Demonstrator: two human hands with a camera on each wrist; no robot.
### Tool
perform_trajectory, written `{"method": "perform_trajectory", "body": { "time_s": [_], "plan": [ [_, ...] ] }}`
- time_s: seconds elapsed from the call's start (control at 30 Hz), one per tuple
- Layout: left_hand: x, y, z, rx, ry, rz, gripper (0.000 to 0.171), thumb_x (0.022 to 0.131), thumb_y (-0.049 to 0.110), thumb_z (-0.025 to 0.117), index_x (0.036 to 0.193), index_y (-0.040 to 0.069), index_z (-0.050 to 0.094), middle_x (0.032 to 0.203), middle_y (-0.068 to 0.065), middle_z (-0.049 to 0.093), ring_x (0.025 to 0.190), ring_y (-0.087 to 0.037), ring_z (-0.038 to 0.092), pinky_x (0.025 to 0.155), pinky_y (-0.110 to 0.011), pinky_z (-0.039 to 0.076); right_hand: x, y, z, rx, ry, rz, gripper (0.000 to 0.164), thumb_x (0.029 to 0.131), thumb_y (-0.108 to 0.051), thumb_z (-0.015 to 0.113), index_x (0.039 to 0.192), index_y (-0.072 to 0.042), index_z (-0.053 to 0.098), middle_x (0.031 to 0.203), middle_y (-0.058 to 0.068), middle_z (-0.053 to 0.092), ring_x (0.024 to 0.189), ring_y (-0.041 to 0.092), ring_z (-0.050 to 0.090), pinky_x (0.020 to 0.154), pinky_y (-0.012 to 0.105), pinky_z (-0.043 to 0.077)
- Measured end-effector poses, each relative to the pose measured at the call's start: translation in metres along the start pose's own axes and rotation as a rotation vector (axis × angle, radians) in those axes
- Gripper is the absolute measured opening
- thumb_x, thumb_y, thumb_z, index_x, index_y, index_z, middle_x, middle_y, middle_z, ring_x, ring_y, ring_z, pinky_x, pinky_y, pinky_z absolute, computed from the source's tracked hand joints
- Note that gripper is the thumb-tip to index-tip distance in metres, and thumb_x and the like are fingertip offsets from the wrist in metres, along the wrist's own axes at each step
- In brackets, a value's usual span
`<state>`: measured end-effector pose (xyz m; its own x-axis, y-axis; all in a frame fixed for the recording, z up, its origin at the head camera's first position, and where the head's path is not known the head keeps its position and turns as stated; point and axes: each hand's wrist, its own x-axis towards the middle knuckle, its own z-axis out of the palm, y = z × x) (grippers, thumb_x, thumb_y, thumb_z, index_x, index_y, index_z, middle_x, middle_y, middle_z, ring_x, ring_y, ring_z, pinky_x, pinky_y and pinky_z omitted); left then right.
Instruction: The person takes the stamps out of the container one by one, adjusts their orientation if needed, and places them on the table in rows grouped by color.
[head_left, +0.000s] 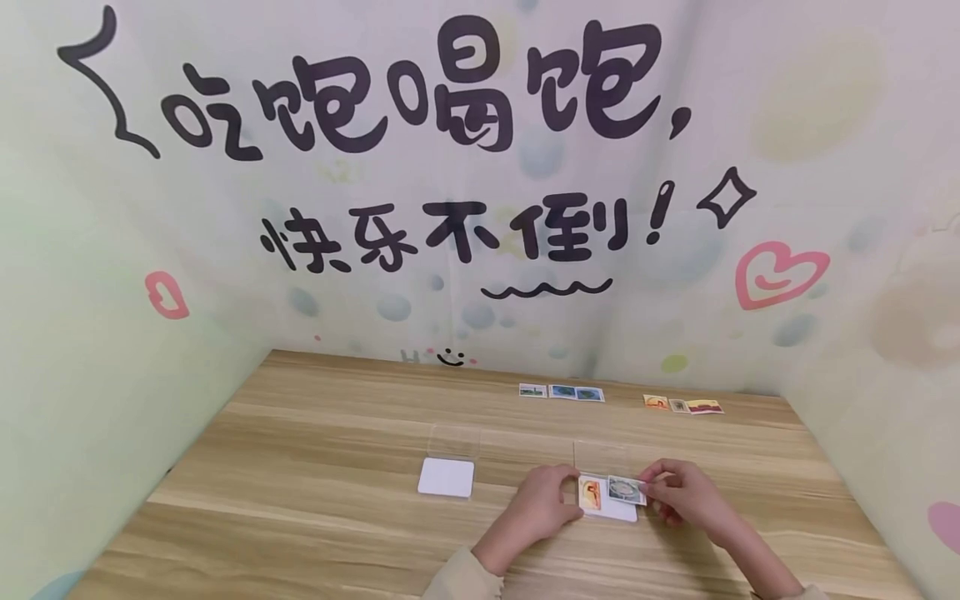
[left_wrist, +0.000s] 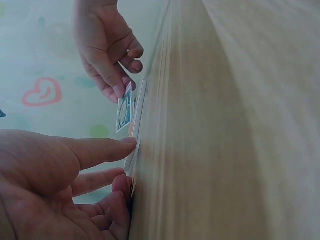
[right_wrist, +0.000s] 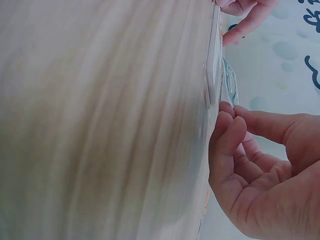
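Observation:
My right hand pinches a grey-green stamp by its right edge, between thumb and fingers. The stamp hangs tilted over the white insert of a clear hinged case, as the left wrist view also shows. On the left half of that insert lies an orange stamp. My left hand holds the case at its left side, fingertips at the far corner and thumb at the near one. The case's clear lid lies folded back behind it.
A second clear case with a white insert lies open to the left. Farther back are a green stamp and two blue ones. An orange stamp, a small brownish one and a yellow-and-red one lie at the back right.

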<state>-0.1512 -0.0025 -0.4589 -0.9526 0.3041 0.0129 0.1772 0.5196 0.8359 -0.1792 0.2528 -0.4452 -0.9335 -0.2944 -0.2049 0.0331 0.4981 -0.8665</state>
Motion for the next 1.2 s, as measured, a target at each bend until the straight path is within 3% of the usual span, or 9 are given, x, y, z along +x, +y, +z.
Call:
{"method": "perform_trajectory", "body": {
  "time_s": [1.2],
  "plan": [
    [-0.001,0.002,-0.002,0.008,0.005,-0.013,0.046,0.087,0.001,0.083,0.13,-0.003,0.068,0.064,0.004,0.048,0.059,-0.007,0.042,0.057,-0.023,0.036,0.013,-0.012,-0.001,-0.013,0.043,-0.013,0.016,0.101,-0.003,0.065,0.108,0.011,0.063,0.077,0.006,0.066,0.063,0.016,0.057,0.054,0.028,0.048]
  ]
}}
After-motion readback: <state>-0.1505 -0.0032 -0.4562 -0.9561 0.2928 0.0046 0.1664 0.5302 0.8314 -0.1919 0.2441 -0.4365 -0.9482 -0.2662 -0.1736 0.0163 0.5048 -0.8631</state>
